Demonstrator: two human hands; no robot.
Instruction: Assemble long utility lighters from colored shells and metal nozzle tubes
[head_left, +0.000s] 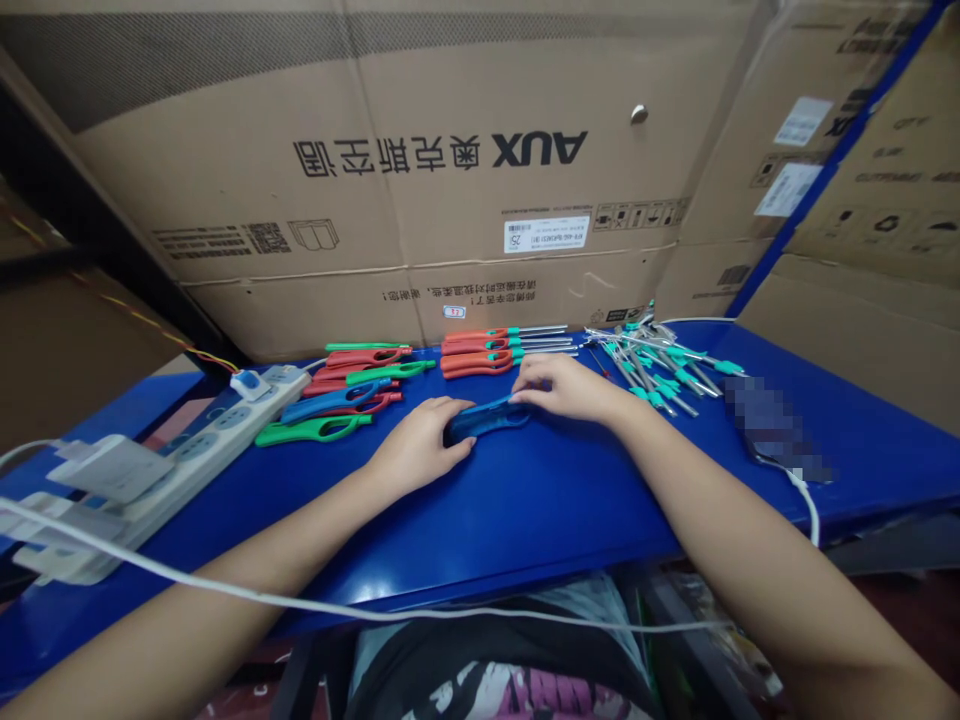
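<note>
Above the middle of the blue table, a blue plastic lighter casing (pixel 491 415) lies lengthwise between my two hands. Its left end is gripped by my left hand (pixel 420 445), thumb and fingers on either side. My right hand (pixel 559 388) pinches the other end; the fingertips partly cover it. Just behind are several orange lighters (pixel 480 362) with metal tubes pointing right. To the left lies a group of red, green and blue casings (pixel 337 403). Beyond my right hand is a pile of metal lighter tubes with teal ends (pixel 660 365).
A white power strip (pixel 217 440) with plugged-in chargers runs along the left. A white cable (pixel 300 598) crosses in front of me over my left forearm. A blurred dark device (pixel 772 430) with a cable lies right. Cardboard (pixel 450 230) walls the back of the blue table (pixel 525 510).
</note>
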